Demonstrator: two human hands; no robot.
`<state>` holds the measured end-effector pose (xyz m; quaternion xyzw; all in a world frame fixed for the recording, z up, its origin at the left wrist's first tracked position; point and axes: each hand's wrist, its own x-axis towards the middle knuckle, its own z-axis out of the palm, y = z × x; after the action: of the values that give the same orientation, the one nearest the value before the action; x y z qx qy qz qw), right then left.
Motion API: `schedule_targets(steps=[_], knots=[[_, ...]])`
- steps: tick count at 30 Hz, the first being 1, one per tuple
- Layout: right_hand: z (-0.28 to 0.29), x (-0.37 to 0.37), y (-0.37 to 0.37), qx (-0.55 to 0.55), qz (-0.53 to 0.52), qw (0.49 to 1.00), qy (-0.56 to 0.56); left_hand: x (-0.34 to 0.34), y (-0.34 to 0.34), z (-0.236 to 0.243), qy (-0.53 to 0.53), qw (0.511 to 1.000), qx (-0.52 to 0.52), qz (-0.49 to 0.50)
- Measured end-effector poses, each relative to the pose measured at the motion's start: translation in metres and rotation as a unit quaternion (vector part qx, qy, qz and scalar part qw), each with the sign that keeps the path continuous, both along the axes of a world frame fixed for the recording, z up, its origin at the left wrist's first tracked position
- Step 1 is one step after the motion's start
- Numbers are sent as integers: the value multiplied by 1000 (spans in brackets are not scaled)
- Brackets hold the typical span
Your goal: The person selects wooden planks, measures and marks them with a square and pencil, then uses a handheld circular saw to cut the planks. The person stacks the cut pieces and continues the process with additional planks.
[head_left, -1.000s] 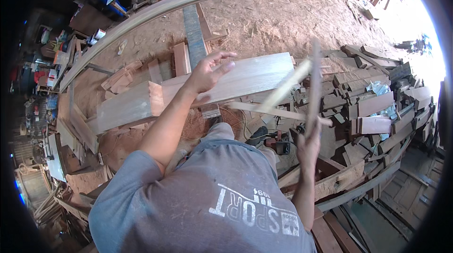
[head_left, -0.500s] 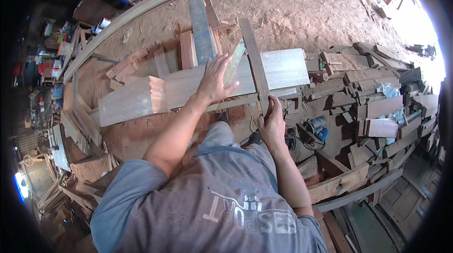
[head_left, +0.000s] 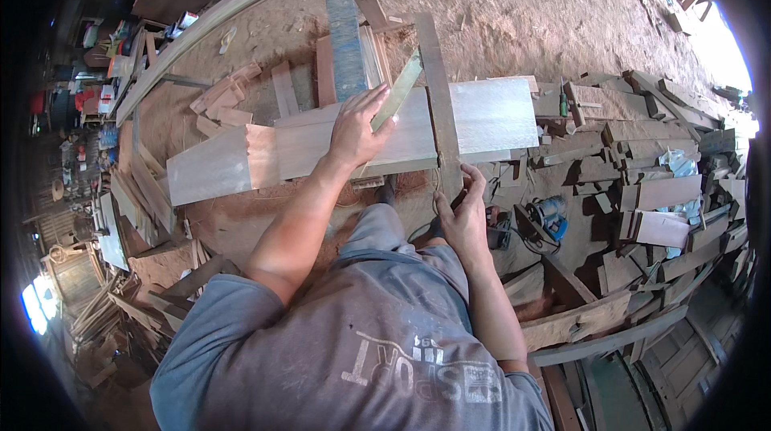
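Note:
A bevel gauge lies across a long, pale planed board. Its dark wooden stock spans the board's width, and its thin greenish blade slants off from the stock's far part. My left hand rests over the board and the blade's near end, fingers stretched out and thumb apart, touching the blade. At the stock's near end, my right hand holds it with the thumb on one side and fingers on the other. A rough brownish band crosses the board toward its left end.
A bluish plank runs away behind the board. Wood offcuts lie at left, and stacked timber at right. A blue power tool with a cord sits on the ground to the right. A long curved-looking beam stretches across the far left.
The fingers of my left hand have drawn closer together beside the blade. My right thumb has moved to the left edge of the stock. The whole view has shifted slightly.

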<state>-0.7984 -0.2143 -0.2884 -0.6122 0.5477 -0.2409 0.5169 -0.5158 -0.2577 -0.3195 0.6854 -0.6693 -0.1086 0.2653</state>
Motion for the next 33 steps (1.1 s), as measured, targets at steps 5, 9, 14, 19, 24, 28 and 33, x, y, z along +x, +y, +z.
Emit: schedule_targets(steps=[5, 9, 14, 19, 24, 28, 33], knots=[[-6, -8, -2, 4, 6, 1000, -26, 0, 0, -5, 20, 1000, 13, 5], [-9, -9, -2, -12, 13, 999, -33, 0, -1, -4, 19, 1000, 0, 3], [-14, -10, -1, -11, 14, 999, -37, -1, 0, -3, 15, 1000, 6, 6], [-9, -8, -3, 9, 11, 999, -29, 1, 1, -5, 10, 1000, 5, 11], [-13, -12, -3, 8, -27, 999, -47, -3, -3, -6, -2, 1000, 7, 9], [-49, -50, 8, -13, -146, 987, -73, -9, -7, -4, -24, 1000, 16, -6], [-194, -144, 27, 77, -278, 956, 43, -5, -3, -15, -136, 990, 35, -22]])
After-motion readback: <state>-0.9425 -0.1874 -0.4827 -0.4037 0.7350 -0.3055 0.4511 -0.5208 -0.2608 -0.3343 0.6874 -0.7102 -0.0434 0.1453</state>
